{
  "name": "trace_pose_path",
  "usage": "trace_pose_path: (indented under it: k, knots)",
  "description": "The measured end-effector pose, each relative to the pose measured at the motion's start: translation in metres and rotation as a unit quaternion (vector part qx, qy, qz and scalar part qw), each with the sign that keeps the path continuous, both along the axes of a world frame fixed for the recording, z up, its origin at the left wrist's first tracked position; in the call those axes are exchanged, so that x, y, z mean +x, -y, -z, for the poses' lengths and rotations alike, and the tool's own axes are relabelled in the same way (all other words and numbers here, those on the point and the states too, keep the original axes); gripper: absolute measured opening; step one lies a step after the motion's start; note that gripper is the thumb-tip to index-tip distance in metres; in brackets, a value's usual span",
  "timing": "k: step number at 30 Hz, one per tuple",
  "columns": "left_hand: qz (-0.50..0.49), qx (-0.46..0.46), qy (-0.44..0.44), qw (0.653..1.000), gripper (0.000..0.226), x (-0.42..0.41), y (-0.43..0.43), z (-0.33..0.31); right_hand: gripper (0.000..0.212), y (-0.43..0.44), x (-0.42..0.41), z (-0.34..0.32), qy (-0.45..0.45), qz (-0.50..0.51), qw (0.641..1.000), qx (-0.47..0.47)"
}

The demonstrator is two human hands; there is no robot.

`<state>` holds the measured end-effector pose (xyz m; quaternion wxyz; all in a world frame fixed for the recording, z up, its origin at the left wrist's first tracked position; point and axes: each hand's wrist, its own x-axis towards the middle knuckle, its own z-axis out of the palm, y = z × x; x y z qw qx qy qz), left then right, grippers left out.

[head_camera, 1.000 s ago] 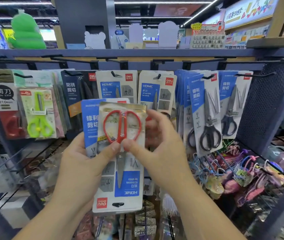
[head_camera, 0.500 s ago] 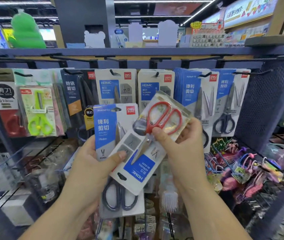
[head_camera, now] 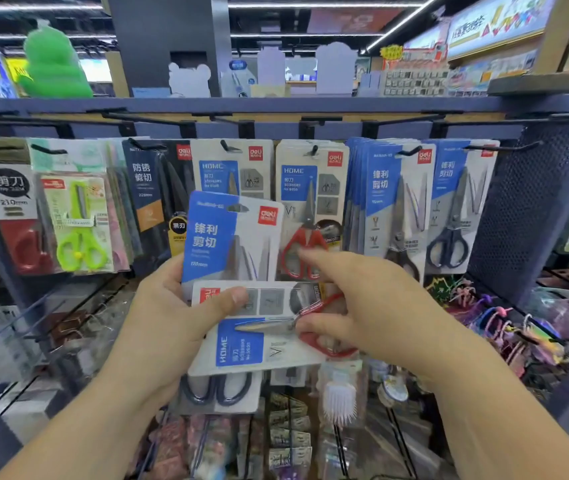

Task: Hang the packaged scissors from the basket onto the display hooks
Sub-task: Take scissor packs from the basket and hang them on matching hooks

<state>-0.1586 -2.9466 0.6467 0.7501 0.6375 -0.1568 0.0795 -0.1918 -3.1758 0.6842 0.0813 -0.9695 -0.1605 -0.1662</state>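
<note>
Up close, the left hand (head_camera: 158, 327) grips two packs, thumb clamped across the sideways red-handled scissors pack (head_camera: 259, 344), blue pack (head_camera: 220, 237) upright just behind; the right hand (head_camera: 380, 306) pinches its red-handle end, forefinger out; beyond, display hooks (head_camera: 505, 146) carry rows of hanging scissors

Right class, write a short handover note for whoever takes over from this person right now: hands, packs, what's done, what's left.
Left hand grips both packs, thumb on the red-handled pack, which lies sideways in front of the upright blue-label pack.
Right hand is at its handle end; grip unclear.
Done: neither held pack is hung.
Left: turn the red-handled pack upright, hang it with the matching HOME packs; then the blue-label pack, likely with the hanging blue packs.
</note>
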Motion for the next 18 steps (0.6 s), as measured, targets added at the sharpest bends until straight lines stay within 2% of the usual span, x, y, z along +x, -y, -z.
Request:
trace_pose_path:
  k: [2,4,7,9,13,16,18]
  knots:
    - [-0.006,-0.024,-0.013,1.000,0.038,0.000,0.001,-0.002,0.040,0.004,0.001,0.011,-0.017,-0.038,0.997,0.069]
    - [-0.004,-0.050,-0.022,0.998,0.032,0.001,0.000,-0.001,0.023,0.010,0.004,0.023,-0.041,-0.052,0.984,0.164]
    - [-0.045,-0.055,-0.021,0.997,0.022,0.004,-0.003,0.002,0.018,0.018,0.009,0.037,-0.062,-0.060,0.951,0.298]
    - [-0.075,-0.058,-0.028,0.995,0.021,0.006,-0.005,0.005,0.014,0.018,0.011,0.040,-0.031,-0.049,0.928,0.369]
    - [-0.118,-0.062,-0.048,0.990,0.021,0.011,-0.009,0.005,0.014,0.008,0.023,0.035,0.060,-0.010,0.835,0.547]
    - [-0.119,-0.064,-0.047,0.990,0.021,0.010,-0.007,0.002,0.015,-0.001,0.036,0.031,0.088,0.003,0.809,0.581]
    - [-0.098,-0.071,-0.037,0.992,0.022,0.008,-0.003,-0.001,0.014,-0.007,0.041,0.031,0.081,0.007,0.808,0.584]
